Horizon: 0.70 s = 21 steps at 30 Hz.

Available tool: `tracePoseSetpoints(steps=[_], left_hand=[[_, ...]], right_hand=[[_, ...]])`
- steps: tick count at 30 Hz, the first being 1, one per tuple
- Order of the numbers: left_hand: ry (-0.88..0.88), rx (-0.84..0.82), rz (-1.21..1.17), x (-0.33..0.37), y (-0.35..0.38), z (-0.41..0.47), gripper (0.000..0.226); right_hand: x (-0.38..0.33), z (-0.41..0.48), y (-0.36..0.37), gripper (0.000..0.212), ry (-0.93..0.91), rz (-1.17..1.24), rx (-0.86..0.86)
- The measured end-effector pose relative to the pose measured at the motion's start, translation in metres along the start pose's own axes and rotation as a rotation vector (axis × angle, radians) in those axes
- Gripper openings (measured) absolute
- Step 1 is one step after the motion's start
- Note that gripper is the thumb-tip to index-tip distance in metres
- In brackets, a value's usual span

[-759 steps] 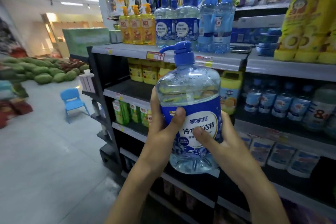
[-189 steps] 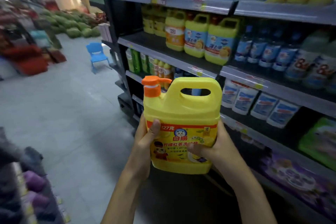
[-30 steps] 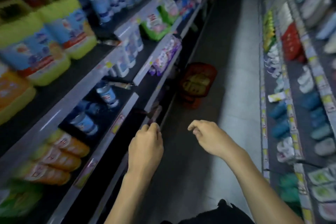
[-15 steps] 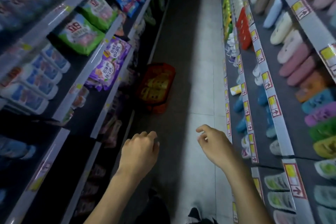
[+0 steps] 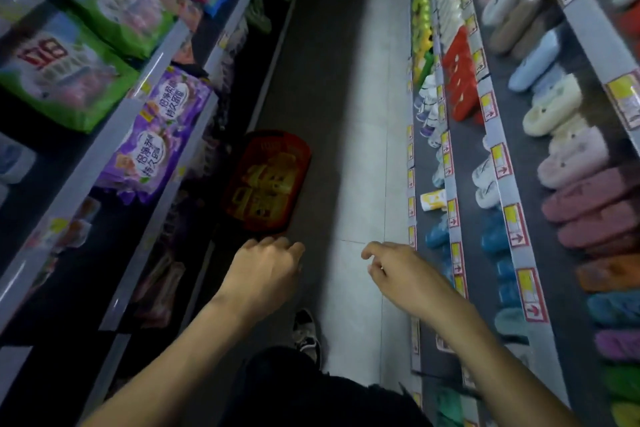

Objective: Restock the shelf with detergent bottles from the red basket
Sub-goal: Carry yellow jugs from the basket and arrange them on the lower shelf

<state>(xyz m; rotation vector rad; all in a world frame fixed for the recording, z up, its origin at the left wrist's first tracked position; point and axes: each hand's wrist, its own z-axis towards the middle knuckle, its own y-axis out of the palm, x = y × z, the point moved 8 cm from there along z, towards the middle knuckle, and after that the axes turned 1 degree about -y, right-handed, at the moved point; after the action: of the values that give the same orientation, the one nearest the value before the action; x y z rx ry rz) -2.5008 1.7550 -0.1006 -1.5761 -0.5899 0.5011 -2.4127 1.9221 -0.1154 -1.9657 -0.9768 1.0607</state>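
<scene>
Well, shelf [image 5: 104, 135] w/ green & purple bags runs along 9 o'clock. Slipper rack [image 5: 502, 156] is at 3 o'clock, grey floor [image 5: 360, 149] btwn them. Red basket [image 5: 273, 138] sits on the floor by the shelf foot, at 12 o'clock of left hand [image 5: 263, 270], near, not touching. Yellow detergent bottles [image 5: 266, 184] lie inside it. Left hand's fingers are loosely curled, empty. Right hand [image 5: 405, 274] is at its 3 o'clock, fingers loosely bent, empty. Black shoe [image 5: 306, 333] at 6 o'clock.
</scene>
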Motion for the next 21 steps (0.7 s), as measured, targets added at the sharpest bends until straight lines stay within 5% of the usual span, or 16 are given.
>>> tracePoseSetpoints(steps=[9, 12, 21], left_hand=[[-0.161, 0.116, -0.173, -0.065, -0.023, 0.141, 0.021], [-0.215, 0.069, -0.17, -0.078, -0.011, 0.188, 0.015], [-0.588, -0.185, -0.3, -0.116, 0.036, 0.319, 0.016]], right_hand=[[0.036, 0.121, -0.089, 0.02, 0.081, 0.174, 0.197], [0.056, 0.17, -0.1, 0.035, 0.052, 0.207, 0.153], [0.088, 0.362, -0.16, 0.025, -0.171, 0.137, -0.109]])
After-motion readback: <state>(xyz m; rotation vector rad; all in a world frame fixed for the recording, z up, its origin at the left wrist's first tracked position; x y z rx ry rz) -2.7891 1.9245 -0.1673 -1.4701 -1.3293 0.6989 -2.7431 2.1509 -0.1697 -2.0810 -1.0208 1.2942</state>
